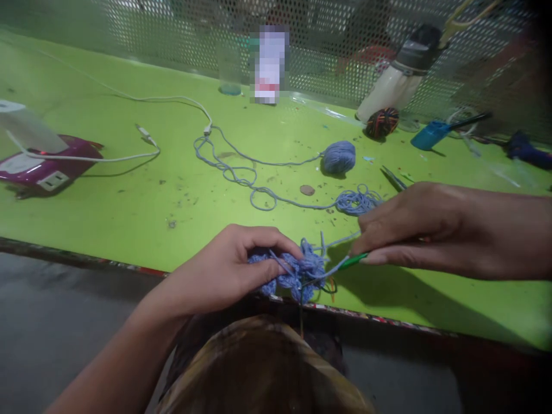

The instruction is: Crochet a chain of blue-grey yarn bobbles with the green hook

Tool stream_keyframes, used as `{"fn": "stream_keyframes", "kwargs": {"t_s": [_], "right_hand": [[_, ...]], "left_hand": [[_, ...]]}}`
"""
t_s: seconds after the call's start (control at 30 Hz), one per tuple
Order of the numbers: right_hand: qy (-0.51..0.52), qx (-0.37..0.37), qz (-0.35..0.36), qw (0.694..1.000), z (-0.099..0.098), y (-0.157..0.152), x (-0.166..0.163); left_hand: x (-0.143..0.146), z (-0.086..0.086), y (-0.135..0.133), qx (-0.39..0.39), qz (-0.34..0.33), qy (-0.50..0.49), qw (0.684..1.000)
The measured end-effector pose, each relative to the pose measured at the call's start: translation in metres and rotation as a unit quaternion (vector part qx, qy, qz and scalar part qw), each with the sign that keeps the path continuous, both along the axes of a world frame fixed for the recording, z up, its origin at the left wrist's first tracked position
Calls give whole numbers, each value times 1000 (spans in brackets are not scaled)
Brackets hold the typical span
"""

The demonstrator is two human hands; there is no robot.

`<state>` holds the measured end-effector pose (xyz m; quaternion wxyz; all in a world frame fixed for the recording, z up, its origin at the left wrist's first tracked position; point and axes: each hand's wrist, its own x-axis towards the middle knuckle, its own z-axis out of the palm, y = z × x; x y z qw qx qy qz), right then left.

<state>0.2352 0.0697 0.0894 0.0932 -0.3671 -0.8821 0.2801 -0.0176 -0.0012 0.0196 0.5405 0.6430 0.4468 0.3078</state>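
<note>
My left hand point(248, 261) pinches a piece of blue crochet work point(304, 273) at the near edge of the green table. My right hand point(409, 230), closed, grips a crochet hook point(354, 260) with a green handle. Its tip end reaches toward the crochet piece, and blue yarn runs along it. A strand leads from the piece up under my right hand. Just beyond that hand lies a loose tangle of blue yarn point(356, 201). From the tangle, yarn loops left across the table and back to a small blue yarn ball point(339, 158).
A purple power strip point(73, 167) with a white charger and cable point(172, 99) occupies the left. Along the back mesh stand a clear cup point(230, 69) and a bottle point(390, 86). A dark multicoloured yarn ball point(382, 123), a blue lighter point(430, 134) and scissors point(393, 178) lie right.
</note>
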Motion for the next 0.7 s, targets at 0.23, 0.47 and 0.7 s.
{"fn": "stream_keyframes", "kwargs": {"t_s": [0.23, 0.47, 0.7], "right_hand": [[-13, -204, 127, 970, -2, 8, -8], [49, -244, 109, 962, -19, 6, 1], [71, -276, 101, 953, -16, -1, 11]], "left_hand": [[1, -1, 0, 13, 8, 7, 1000], [2, -3, 1, 24, 25, 10, 999], [3, -4, 0, 21, 57, 15, 998]]}}
